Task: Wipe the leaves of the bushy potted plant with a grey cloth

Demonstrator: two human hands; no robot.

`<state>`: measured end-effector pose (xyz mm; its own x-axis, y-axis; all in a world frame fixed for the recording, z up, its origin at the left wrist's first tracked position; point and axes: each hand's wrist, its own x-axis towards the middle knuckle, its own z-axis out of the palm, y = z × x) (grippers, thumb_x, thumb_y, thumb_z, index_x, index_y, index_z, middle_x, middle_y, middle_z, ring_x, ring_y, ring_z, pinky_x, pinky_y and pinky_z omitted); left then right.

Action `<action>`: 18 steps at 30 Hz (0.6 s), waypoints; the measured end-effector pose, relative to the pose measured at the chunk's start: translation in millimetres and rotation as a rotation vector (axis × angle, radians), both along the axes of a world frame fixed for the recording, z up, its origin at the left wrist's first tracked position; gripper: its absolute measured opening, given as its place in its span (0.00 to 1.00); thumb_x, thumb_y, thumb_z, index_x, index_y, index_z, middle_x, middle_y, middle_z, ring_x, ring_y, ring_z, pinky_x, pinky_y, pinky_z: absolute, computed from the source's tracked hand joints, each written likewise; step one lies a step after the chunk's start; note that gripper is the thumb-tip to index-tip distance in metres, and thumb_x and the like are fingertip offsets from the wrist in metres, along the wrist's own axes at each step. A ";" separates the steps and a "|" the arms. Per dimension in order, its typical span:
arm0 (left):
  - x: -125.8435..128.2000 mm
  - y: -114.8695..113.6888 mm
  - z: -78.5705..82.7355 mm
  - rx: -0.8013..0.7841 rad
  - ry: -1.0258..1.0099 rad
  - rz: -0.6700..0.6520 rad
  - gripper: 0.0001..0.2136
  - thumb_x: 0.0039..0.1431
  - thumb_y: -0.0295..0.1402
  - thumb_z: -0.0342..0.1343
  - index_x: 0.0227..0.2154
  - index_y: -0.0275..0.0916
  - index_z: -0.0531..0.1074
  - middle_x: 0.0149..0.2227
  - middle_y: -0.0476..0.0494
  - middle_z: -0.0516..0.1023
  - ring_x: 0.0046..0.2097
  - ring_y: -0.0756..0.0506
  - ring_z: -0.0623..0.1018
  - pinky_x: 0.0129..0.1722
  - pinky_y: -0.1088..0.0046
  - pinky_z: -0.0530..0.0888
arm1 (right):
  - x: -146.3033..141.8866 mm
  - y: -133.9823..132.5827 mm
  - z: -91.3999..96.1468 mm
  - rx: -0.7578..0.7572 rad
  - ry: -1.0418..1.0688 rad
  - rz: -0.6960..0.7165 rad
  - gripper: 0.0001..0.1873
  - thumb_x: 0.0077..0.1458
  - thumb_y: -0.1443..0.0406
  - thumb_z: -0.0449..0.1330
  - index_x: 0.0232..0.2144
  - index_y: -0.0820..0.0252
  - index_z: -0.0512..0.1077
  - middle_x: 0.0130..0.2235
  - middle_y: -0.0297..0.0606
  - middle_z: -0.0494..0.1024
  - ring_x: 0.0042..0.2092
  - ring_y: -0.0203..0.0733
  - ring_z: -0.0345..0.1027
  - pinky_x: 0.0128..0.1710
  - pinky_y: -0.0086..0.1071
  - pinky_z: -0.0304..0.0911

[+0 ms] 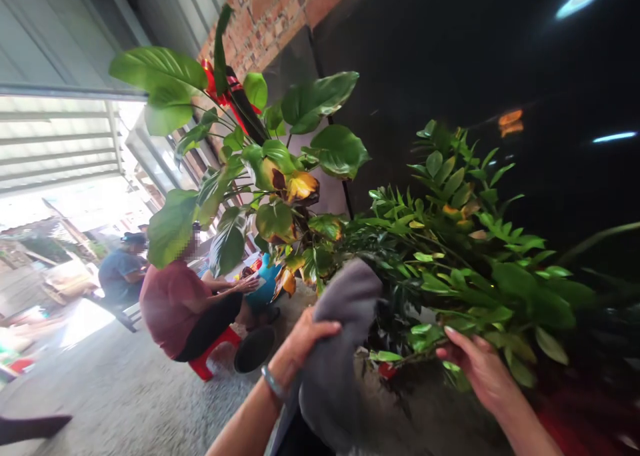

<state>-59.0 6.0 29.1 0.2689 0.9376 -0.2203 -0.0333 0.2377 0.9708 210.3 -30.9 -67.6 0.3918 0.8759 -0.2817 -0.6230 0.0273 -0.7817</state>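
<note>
A grey cloth (345,309) hangs from my left hand (305,339), whose thumb and fingers are closed on it; a bracelet circles that wrist. To the right, my right hand (475,359) pinches a leafy stem (425,356) low on a green plant (465,243) with many small glossy leaves. Some of this plant's leaves are yellowed. Left of it stands a taller plant (280,156) with broad leaves, several of them yellow and brown at the edges. A red ribbon (213,79) is tied near its top. The plants' pots are mostly hidden.
Behind the plants rises a dark, shiny panel (440,56) beside a brick wall (280,9). On the left, a person (173,306) sits on a red stool (217,353), with a dark basin (255,349) close by. Another person (120,269) sits farther back on the concrete floor (115,389).
</note>
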 end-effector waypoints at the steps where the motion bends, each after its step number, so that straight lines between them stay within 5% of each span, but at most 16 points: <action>1: -6.8 9.3 10.0 0.003 -0.067 0.077 0.16 0.36 0.32 0.71 0.33 0.35 0.79 0.28 0.43 0.82 0.26 0.45 0.78 0.29 0.70 0.74 | 0.5 0.6 -1.1 0.005 0.008 -0.003 0.15 0.20 0.62 0.75 0.16 0.55 0.74 0.19 0.29 0.76 0.20 0.41 0.69 0.20 0.34 0.71; 3: -12.8 31.4 19.3 -0.057 -0.152 0.232 0.12 0.42 0.31 0.69 0.32 0.35 0.77 0.24 0.47 0.81 0.24 0.47 0.78 0.30 0.72 0.75 | 0.4 2.8 -3.5 0.009 0.031 -0.006 0.15 0.20 0.63 0.75 0.15 0.55 0.74 0.19 0.29 0.76 0.20 0.41 0.69 0.20 0.34 0.71; 6: -2.7 46.8 -2.7 -0.237 -0.144 0.320 0.06 0.47 0.31 0.65 0.24 0.37 0.74 0.19 0.48 0.78 0.22 0.48 0.76 0.30 0.73 0.75 | -1.5 6.4 -6.1 0.018 0.039 -0.013 0.15 0.21 0.63 0.75 0.15 0.55 0.73 0.18 0.28 0.75 0.19 0.40 0.69 0.20 0.33 0.71; 10: 14.2 5.9 -62.7 -0.363 -0.043 0.202 0.05 0.42 0.27 0.66 0.18 0.38 0.76 0.18 0.43 0.78 0.22 0.44 0.76 0.26 0.68 0.72 | -2.9 6.6 -5.6 0.025 0.025 -0.029 0.15 0.21 0.63 0.75 0.15 0.55 0.74 0.19 0.29 0.76 0.20 0.40 0.68 0.18 0.33 0.71; 12: 9.4 -21.9 -75.4 -0.377 -0.049 0.149 0.04 0.39 0.27 0.68 0.20 0.37 0.78 0.21 0.41 0.80 0.25 0.41 0.78 0.29 0.66 0.74 | -2.7 4.7 -4.1 0.023 0.031 -0.019 0.16 0.20 0.63 0.75 0.16 0.55 0.74 0.20 0.30 0.77 0.20 0.41 0.69 0.18 0.33 0.71; 15: -8.6 -36.5 -52.9 -0.330 -0.123 0.151 0.11 0.37 0.31 0.70 0.26 0.36 0.78 0.22 0.43 0.81 0.26 0.42 0.79 0.31 0.67 0.75 | -2.1 2.3 -2.4 0.023 0.035 -0.003 0.16 0.19 0.62 0.76 0.16 0.55 0.75 0.19 0.30 0.77 0.21 0.40 0.69 0.18 0.32 0.71; 18: -14.1 -13.2 -6.3 -0.251 -0.176 0.278 0.12 0.39 0.31 0.70 0.29 0.37 0.75 0.22 0.46 0.80 0.22 0.46 0.77 0.26 0.71 0.74 | -2.7 3.5 -2.5 0.025 0.071 -0.011 0.16 0.19 0.62 0.76 0.15 0.54 0.74 0.19 0.28 0.76 0.21 0.40 0.69 0.18 0.32 0.72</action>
